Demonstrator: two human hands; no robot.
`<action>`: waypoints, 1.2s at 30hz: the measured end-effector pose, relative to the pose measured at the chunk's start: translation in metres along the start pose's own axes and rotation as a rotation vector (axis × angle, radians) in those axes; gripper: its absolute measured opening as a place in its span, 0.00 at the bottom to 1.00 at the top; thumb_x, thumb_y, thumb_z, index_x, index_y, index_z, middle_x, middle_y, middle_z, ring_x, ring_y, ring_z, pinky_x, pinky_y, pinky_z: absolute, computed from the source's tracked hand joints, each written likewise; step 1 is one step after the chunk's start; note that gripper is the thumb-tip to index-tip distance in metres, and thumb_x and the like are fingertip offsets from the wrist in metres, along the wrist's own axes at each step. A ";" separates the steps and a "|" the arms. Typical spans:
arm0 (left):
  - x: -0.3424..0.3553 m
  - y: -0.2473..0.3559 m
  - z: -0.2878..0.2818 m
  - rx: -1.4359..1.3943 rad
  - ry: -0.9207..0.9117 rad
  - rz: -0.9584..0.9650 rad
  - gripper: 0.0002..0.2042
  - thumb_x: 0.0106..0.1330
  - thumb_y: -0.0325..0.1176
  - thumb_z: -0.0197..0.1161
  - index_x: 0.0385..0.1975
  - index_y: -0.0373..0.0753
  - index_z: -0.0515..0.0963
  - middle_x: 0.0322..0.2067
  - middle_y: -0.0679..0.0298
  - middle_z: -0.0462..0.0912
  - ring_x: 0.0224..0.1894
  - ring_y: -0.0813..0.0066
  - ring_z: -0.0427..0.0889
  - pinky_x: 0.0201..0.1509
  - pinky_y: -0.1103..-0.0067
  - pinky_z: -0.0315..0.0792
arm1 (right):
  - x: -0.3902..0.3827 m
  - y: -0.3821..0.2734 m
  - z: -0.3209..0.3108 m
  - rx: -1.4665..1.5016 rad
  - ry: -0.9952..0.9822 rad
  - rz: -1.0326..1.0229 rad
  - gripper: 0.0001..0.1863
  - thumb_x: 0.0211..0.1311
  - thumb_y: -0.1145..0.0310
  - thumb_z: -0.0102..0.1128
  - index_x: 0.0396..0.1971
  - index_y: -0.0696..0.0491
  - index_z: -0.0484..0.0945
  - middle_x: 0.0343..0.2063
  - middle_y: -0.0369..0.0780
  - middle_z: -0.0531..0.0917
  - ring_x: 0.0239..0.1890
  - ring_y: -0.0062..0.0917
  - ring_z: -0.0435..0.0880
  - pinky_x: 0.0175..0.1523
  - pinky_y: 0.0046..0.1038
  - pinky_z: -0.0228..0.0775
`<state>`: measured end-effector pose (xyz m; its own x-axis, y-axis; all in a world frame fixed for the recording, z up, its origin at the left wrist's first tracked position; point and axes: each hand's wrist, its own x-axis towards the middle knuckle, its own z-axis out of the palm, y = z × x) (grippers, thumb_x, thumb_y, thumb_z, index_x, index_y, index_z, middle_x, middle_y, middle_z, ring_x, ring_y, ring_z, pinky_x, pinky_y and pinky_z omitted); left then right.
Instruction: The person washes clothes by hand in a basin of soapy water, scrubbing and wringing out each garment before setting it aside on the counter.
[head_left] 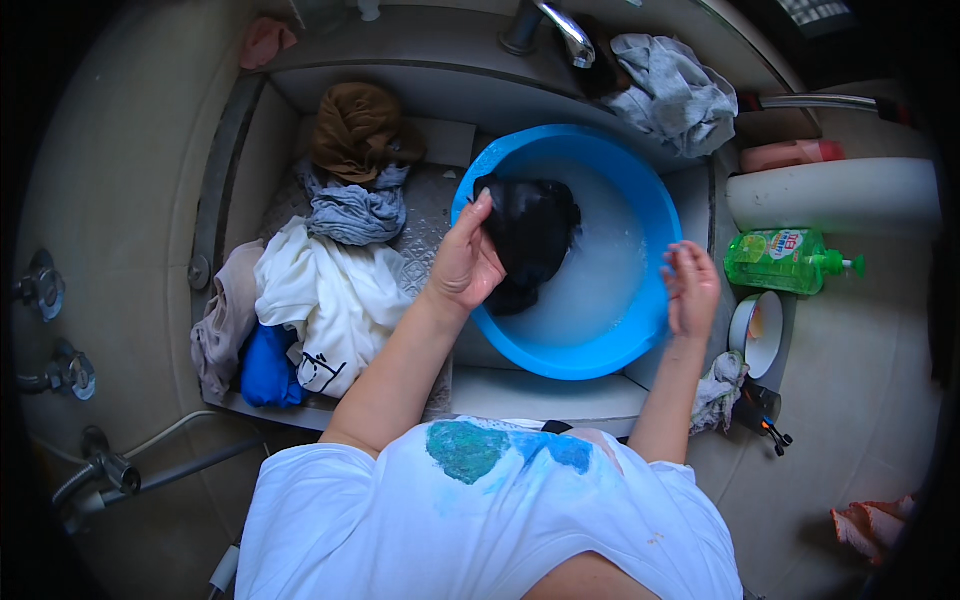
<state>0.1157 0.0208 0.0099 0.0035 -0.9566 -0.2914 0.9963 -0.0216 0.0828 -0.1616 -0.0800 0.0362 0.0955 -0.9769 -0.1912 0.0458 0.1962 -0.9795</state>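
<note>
Tiled walls [140,180] around a sink [545,393], with a black cloth [537,235] in a blue basin [560,362]

Bunched and creased at the basin's left side, dark throughout, faintly shiny on top, with a narrow fold trailing low beside cloudy, pale water [612,262]. Touched at its left edge by the left hand [468,258]; cannot tell the grip, with part of the fingers out of sight. Beside the basin's right rim, the right hand [690,290], fingers loosely curled, holding nothing. Left of the basin, heaped white [330,280], grey [358,212] and brown cloths [358,130].
</note>
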 end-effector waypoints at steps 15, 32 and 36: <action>-0.023 -0.064 -0.004 1.576 -0.728 0.232 0.23 0.47 0.44 0.68 0.27 0.30 0.68 0.25 0.54 0.67 0.27 0.63 0.68 0.32 0.74 0.63 | -0.032 0.068 0.099 0.021 -0.362 0.058 0.25 0.52 0.68 0.57 0.52 0.55 0.68 0.48 0.43 0.74 0.50 0.29 0.71 0.57 0.28 0.62; -0.022 -0.064 0.007 1.352 -0.505 0.533 0.12 0.55 0.27 0.60 0.39 0.33 0.75 0.37 0.55 0.76 0.39 0.62 0.76 0.44 0.76 0.69 | -0.019 0.040 0.083 0.407 -0.282 0.013 0.25 0.51 0.64 0.59 0.50 0.55 0.70 0.46 0.45 0.75 0.50 0.32 0.72 0.57 0.28 0.62; -0.013 -0.062 -0.007 1.397 -0.093 0.705 0.12 0.52 0.22 0.57 0.38 0.35 0.74 0.37 0.57 0.75 0.37 0.65 0.76 0.42 0.77 0.70 | -0.020 0.038 0.074 0.408 -0.284 -0.005 0.25 0.50 0.63 0.59 0.49 0.56 0.70 0.46 0.45 0.75 0.50 0.33 0.72 0.57 0.28 0.62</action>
<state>0.0547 0.0362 0.0018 0.3587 -0.9025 0.2384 -0.0690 0.2291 0.9710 -0.0887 -0.0467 0.0076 0.3587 -0.9273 -0.1066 0.4270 0.2646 -0.8647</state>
